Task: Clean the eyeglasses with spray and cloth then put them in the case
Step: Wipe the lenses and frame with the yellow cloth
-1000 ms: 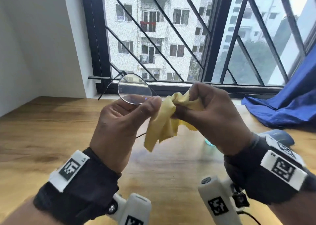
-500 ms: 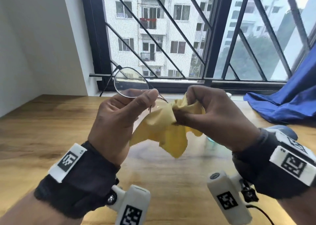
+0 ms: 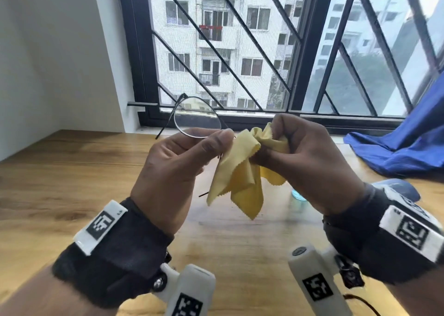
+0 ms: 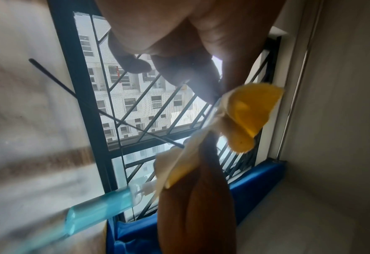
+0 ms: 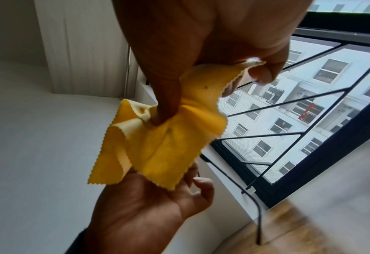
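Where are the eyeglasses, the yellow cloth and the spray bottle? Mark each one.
eyeglasses (image 3: 197, 121): head view, on the exposed lens.
yellow cloth (image 5: 157, 147): right wrist view, on the hanging fold.
spray bottle (image 4: 97, 211): left wrist view, on its blue body.

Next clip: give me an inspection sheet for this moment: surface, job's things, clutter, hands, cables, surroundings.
Surface: wooden table, bare where it shows.
Job's things: glasses held up before the window; yellow cloth bunched over the glasses' right side; blue spray bottle standing on the table, mostly hidden behind the right hand; grey-blue object behind the right wrist, possibly the case, cannot tell.
Clutter: blue fabric heaped at the table's right end.
Hands: left hand pinches the glasses below the left lens; right hand grips the cloth.
Cables: thin dark cable by the right wrist camera.
Surroundings: barred window, white wall, apartment blocks outside.
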